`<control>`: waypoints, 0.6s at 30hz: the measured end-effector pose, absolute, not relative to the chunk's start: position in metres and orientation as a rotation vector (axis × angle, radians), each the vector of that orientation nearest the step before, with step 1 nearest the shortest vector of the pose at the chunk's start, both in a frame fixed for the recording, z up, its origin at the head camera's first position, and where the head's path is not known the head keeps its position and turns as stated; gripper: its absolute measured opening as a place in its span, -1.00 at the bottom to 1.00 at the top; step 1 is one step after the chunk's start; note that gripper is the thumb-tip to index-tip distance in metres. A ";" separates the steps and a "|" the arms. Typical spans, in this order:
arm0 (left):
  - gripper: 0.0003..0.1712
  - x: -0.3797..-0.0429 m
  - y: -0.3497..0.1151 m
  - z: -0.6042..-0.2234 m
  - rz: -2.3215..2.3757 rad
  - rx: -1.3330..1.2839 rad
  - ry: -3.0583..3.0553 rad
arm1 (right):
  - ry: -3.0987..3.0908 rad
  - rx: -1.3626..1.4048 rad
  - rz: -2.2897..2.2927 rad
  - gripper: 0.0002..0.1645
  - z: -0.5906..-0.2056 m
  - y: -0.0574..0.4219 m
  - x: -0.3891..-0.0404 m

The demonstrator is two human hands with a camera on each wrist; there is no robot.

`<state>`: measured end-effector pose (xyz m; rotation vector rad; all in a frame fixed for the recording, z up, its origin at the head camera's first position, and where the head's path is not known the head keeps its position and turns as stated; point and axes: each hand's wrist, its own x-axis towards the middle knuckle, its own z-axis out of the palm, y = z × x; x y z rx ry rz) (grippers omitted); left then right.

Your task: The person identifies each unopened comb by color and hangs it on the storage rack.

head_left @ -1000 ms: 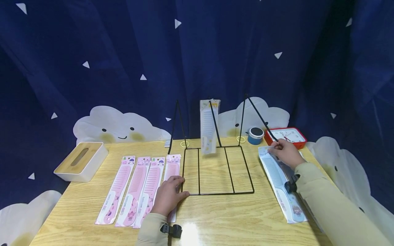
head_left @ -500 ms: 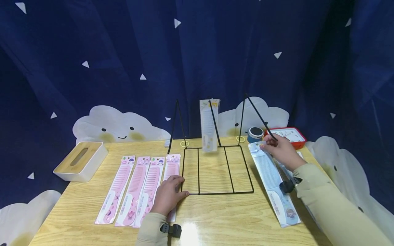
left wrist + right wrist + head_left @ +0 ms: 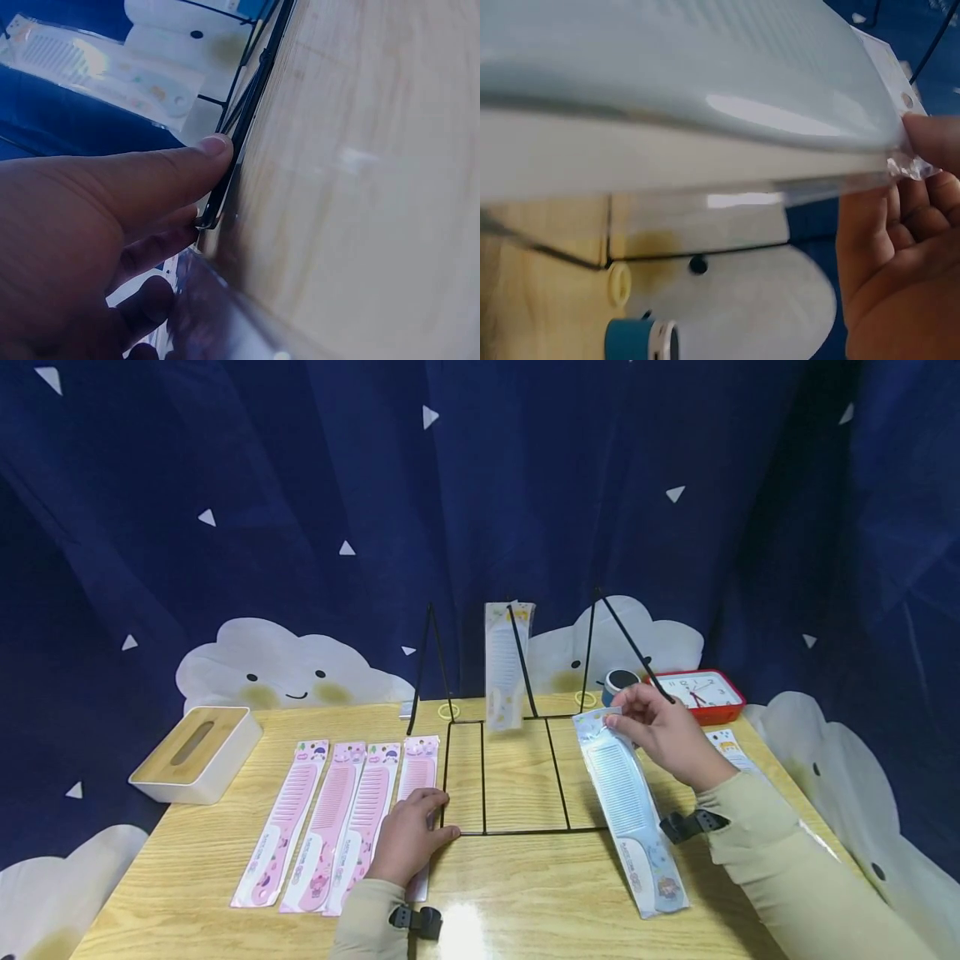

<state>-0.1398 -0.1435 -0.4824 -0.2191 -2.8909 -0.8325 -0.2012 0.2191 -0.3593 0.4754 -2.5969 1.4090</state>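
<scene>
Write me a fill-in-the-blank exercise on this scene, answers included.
1. The right hand holds a packaged comb coloured light ____.
2. On the table lie ____ packaged pink combs.
3. The left hand grips the ____ wire rack.
4. In the head view, the slotted box stands on the table's ____ side.

Answers: blue; four; black; left.

Counter (image 3: 525, 893): showed pale wood grain.
White box (image 3: 219, 768): stood at left.
Four pink packaged combs (image 3: 326, 827): lay side by side.
Black wire rack (image 3: 483, 781): rested centrally, two yellow rings (image 3: 613, 285) near it.
Blue cylinder (image 3: 621, 680): stood beside a red clock (image 3: 701, 693).
Packaged comb (image 3: 727, 745) at right: lay partly hidden.
</scene>
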 end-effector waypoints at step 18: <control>-0.41 -0.140 -0.143 -0.482 -0.840 -0.225 -2.886 | -2.259 0.688 1.673 -0.88 -0.326 0.172 -0.162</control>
